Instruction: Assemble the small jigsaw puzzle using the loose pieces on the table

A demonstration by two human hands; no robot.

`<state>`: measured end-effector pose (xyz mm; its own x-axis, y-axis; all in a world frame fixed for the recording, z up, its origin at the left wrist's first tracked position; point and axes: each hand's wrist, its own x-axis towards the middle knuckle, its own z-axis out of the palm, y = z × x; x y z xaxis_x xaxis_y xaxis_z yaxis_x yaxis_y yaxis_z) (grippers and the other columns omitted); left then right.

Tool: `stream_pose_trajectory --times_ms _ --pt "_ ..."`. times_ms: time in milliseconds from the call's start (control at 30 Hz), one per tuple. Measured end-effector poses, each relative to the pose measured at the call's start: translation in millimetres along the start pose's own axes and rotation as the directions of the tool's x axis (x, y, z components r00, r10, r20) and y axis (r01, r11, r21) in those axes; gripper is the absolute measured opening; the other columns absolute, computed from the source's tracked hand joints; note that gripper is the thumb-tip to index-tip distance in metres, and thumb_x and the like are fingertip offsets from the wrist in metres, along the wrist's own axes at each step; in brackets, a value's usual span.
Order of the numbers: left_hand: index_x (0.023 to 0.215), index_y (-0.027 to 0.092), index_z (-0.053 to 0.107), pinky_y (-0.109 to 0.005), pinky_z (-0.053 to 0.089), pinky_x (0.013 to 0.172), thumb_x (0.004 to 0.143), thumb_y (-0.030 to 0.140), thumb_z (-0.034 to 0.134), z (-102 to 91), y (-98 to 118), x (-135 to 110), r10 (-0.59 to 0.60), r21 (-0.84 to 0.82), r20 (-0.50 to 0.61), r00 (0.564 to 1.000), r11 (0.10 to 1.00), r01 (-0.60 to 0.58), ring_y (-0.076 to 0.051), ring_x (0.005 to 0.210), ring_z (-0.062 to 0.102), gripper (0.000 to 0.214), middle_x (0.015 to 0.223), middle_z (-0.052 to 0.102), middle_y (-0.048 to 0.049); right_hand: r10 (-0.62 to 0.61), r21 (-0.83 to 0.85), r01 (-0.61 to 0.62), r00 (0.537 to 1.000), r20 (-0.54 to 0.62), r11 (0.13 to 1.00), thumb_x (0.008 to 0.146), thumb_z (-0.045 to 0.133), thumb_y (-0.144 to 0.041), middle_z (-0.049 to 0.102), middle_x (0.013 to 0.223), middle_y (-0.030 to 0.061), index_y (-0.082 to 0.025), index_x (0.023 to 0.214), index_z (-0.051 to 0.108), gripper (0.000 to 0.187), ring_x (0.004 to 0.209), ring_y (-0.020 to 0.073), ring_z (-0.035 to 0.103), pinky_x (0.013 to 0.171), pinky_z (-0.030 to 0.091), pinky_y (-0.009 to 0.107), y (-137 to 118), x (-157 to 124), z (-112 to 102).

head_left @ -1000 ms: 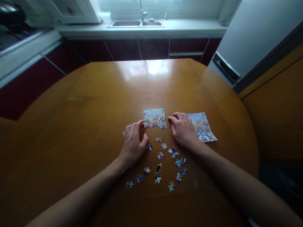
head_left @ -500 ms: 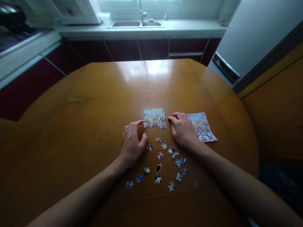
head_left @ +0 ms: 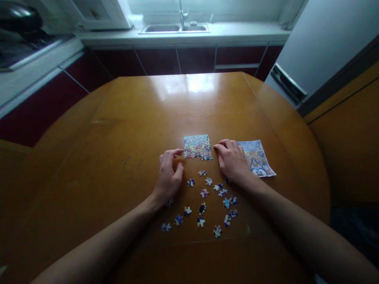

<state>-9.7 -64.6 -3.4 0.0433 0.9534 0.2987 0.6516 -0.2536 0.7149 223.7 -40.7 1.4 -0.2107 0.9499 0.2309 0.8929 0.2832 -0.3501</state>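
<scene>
A partly assembled jigsaw puzzle (head_left: 197, 146) lies flat on the table, its lower edge uneven. My left hand (head_left: 169, 173) is at its lower left corner. The index fingertip is at the puzzle's left edge, thumb apart from it, and no piece shows between them. To the right of the puzzle rests my right hand (head_left: 232, 159), fingers loosely bent, a small gap from the edge. I see nothing held in it. Under its palm side lies part of a printed picture sheet (head_left: 258, 156). Several loose puzzle pieces (head_left: 204, 193) are scattered between my forearms.
The wooden table (head_left: 133, 118) is wide with rounded sides. Behind it runs a counter with a double sink (head_left: 162, 28) and a faucet (head_left: 182, 15). A refrigerator (head_left: 314, 47) stands at right, a dark pan (head_left: 20, 19) on the stove at far left.
The whole view has shifted slightly, so everything appears a little to the right. My left thumb and index finger look a bit straighter. The puzzle and loose pieces keep their arrangement.
</scene>
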Motion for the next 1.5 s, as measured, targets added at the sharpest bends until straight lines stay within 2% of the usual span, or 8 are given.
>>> stream_pose_trajectory --times_ms 733,833,933,1033,1367,1500 --pt "0.114 0.020 0.060 -0.040 0.045 0.089 0.085 0.009 0.054 0.3 -1.1 1.7 -0.005 -0.072 -0.006 1.000 0.997 0.005 -0.023 0.103 0.053 0.032 0.109 0.062 -0.0071 0.002 0.002 -0.002 1.000 0.007 1.000 0.091 0.049 -0.013 0.061 0.117 0.0105 -0.020 0.111 0.067 0.028 0.109 0.0291 0.048 0.089 0.038 0.043 -0.3 0.1 -0.7" --pt "0.111 0.019 0.061 -0.037 0.046 0.085 0.085 0.010 0.054 -0.6 -0.9 1.3 -0.029 -0.116 0.008 1.000 0.993 0.030 -0.021 0.098 0.056 0.028 0.104 0.064 -0.0065 -0.002 0.002 0.002 1.000 -0.001 1.000 0.092 0.048 -0.014 0.061 0.117 0.0105 -0.021 0.111 0.067 0.028 0.109 0.0289 0.048 0.089 0.037 0.042 0.1 0.1 0.8" --pt "0.107 0.019 0.063 -0.032 0.048 0.077 0.088 0.013 0.052 -1.7 1.4 1.3 -0.053 -0.205 0.098 0.994 0.976 0.072 -0.017 0.083 0.061 0.023 0.090 0.068 -0.0034 -0.008 -0.003 0.008 1.000 -0.002 1.000 0.092 0.048 -0.015 0.061 0.116 0.0106 -0.021 0.111 0.067 0.028 0.109 0.0288 0.048 0.088 0.037 0.042 0.8 0.2 2.1" --pt "0.104 0.018 0.064 -0.029 0.048 0.072 0.089 0.013 0.051 -1.9 3.1 1.5 -0.055 -0.256 0.131 0.990 0.963 0.088 -0.015 0.075 0.062 0.021 0.081 0.068 -0.0009 -0.009 -0.010 0.009 1.000 -0.001 1.000 0.092 0.048 -0.015 0.061 0.117 0.0103 -0.021 0.112 0.067 0.028 0.109 0.0284 0.047 0.088 0.037 0.041 1.3 -0.1 2.1" --pt "0.094 0.018 0.066 -0.026 0.050 0.070 0.087 0.012 0.052 -2.6 3.9 0.3 -0.057 -0.283 0.125 0.990 0.955 0.091 -0.014 0.074 0.064 0.017 0.078 0.068 -0.0007 -0.006 0.030 0.006 1.000 0.007 1.000 0.092 0.048 -0.015 0.063 0.117 0.0114 -0.021 0.112 0.068 0.028 0.110 0.0295 0.050 0.090 0.041 0.044 0.8 -0.9 -1.8" --pt "0.091 0.018 0.067 -0.027 0.050 0.070 0.086 0.012 0.052 -2.8 5.7 1.1 -0.043 -0.279 0.123 0.992 0.957 0.076 -0.015 0.073 0.064 0.017 0.077 0.068 -0.0008 0.013 0.118 -0.014 1.000 0.001 0.993 0.092 0.048 -0.015 0.066 0.118 0.0118 -0.019 0.117 0.066 0.031 0.111 0.0297 0.054 0.092 0.043 0.046 6.2 3.1 -3.3"
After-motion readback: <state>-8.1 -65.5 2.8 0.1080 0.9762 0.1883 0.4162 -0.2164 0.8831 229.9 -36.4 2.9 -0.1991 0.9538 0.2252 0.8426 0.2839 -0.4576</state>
